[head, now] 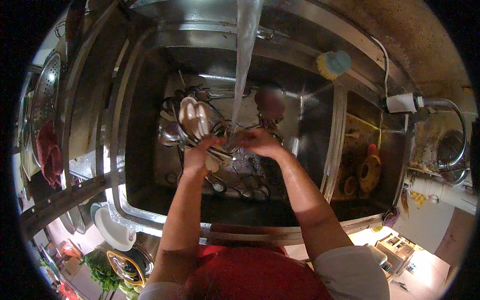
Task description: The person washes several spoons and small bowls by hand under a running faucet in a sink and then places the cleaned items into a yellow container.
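Observation:
My left hand [200,153] grips a bundle of metal spoons [197,116], their bowls pointing up and to the left, over a deep stainless steel sink [333,150]. A stream of water [245,48] falls onto the handles. Close to the right end of the bundle is my right hand [258,141]; its fingers are blurred, and whether they hold anything cannot be told. More spoons and ladles [217,186] lie on the sink bottom, around and below my hands. Near the back of the sink sits a dark reddish round thing [270,101].
A dish brush [333,64] with pale bristles rests on the back ledge. The smaller right basin holds a yellowish ring-shaped thing [369,174]. On the left stand a metal colander [47,90] and a red cloth [49,157]. A steel divider [335,123] separates the basins.

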`<state>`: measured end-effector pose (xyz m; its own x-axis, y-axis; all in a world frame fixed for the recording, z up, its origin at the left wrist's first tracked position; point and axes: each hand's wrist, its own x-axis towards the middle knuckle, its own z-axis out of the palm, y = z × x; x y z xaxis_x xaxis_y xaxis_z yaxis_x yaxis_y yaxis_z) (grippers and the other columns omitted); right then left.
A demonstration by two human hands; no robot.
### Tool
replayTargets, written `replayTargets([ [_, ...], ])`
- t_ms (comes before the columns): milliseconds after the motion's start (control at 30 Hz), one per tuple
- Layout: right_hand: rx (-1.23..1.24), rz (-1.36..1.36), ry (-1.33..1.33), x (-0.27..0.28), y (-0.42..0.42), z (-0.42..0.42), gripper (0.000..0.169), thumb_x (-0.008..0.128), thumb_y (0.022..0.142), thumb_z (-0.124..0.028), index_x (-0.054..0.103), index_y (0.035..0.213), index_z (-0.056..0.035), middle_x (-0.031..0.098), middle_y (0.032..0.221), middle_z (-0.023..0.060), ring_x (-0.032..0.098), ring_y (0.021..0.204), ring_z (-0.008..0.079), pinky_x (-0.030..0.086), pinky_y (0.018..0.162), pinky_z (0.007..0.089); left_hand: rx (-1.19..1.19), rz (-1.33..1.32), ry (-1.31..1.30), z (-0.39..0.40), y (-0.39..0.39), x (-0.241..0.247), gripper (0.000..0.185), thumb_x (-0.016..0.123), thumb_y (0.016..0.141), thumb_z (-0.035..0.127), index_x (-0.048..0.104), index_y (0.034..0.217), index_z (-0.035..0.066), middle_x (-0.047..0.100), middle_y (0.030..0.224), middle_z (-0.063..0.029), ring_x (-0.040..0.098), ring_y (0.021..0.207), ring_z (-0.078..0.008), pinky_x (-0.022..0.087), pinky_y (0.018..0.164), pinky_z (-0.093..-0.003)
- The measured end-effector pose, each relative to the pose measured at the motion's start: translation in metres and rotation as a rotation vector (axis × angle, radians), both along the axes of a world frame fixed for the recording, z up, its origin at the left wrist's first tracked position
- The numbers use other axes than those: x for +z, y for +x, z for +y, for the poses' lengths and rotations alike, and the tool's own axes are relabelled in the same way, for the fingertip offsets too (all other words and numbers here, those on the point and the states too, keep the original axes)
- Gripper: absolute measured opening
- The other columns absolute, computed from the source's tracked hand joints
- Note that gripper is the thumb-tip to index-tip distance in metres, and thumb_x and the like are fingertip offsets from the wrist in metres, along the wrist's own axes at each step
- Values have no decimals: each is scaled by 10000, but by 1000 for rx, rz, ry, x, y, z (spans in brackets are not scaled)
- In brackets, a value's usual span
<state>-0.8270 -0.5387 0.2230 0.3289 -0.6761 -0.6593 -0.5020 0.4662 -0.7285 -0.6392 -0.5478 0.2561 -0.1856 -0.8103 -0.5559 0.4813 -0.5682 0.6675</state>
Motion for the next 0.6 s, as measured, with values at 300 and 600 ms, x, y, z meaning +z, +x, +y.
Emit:
replayTargets([
  [300,19,784,-927,-77,-35,30,55,545,658,-96,553,693,-53,511,832,132,474,844,274,409,678,361,-105,-216,26,6,11,-15,149,599,657,15,529,788,1,526,612,-41,501,526,-140,406,483,-273],
  [600,-765,-341,-302,49,22,-14,298,559,716,-323,552,645,-34,556,589,108,521,511,169,393,500,295,-252,-443,-175,7,-1,-17,325,659,632,80,506,890,-46,562,734,-64,533,675,-129,420,597,-252],
])
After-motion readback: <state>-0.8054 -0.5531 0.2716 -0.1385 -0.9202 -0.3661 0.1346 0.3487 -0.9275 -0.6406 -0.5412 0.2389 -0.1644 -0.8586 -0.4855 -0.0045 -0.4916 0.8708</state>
